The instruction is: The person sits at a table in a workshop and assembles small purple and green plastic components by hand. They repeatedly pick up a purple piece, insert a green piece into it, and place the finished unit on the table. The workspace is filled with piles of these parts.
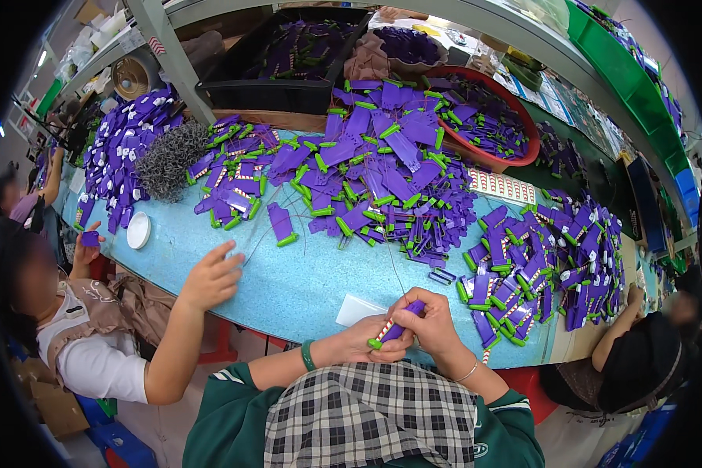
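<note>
Close to my body, at the table's near edge, both hands are closed on one flat purple plastic piece (414,307) with a green end and a red-and-white striped strip. My left hand (362,336) wraps round its green end from the left. From the right, my right hand (434,326) presses the purple part with the thumb on top. A thin wire runs up from about my fingers toward the pile. Beside my left hand lies a white sheet (356,310). Just beyond my right hand is a small purple frame (442,276).
A big heap of purple-and-green pieces (382,183) covers the blue table (288,277); striped finished-looking ones (515,273) lie right. Behind stand a black bin (273,97) and red basin (532,140). At left are a wire tangle (170,162), a white dish (138,231) and a co-worker's hand (213,277).
</note>
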A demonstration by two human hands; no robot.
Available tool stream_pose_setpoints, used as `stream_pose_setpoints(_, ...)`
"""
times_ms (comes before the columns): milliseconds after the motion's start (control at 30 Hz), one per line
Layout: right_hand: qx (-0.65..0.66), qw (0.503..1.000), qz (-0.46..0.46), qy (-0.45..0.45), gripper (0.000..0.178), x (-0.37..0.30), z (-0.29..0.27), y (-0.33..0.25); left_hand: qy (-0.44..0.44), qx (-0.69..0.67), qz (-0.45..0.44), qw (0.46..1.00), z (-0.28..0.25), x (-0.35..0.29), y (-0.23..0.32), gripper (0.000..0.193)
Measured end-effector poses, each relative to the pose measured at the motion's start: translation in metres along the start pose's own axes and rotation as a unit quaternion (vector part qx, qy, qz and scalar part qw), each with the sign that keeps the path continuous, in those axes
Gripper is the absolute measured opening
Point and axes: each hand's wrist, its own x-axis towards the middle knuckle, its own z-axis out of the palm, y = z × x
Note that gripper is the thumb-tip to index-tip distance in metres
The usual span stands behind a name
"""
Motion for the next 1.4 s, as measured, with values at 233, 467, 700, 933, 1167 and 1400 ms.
stream_pose_setpoints(233,0.292,0.956,0.025,-0.001,0.027,0.006,-0.007,-0.017,0.047,0.116,0.082,0.989,0.016,-0.014,0.013,0.014)
stream_pose_setpoints(467,0.232,0.973,-0.003,0.017,0.034,0.0,-0.018,-0.023,0.224,0.441,0.367,0.788,0.05,-0.039,0.034,0.038)
stream_pose_setpoints(700,0.165,0.984,0.001,0.068,0.024,-0.004,0.003,-0.023,0.27,0.666,0.373,0.587,0.037,-0.027,0.029,0.032)
stream_pose_setpoints(933,-0.183,0.96,-0.192,0.088,0.017,-0.008,-0.001,-0.029,0.201,0.713,0.327,0.587,0.044,-0.028,0.032,0.013)
stream_pose_setpoints(1167,0.013,0.981,-0.191,0.04,0.036,0.002,-0.005,-0.038,0.192,0.733,0.499,0.419,0.031,-0.031,0.035,0.017)
stream_pose_setpoints(1400,0.171,0.984,0.028,-0.045,0.018,0.003,-0.011,-0.023,0.048,0.843,0.516,0.143,0.04,-0.038,0.052,0.021)
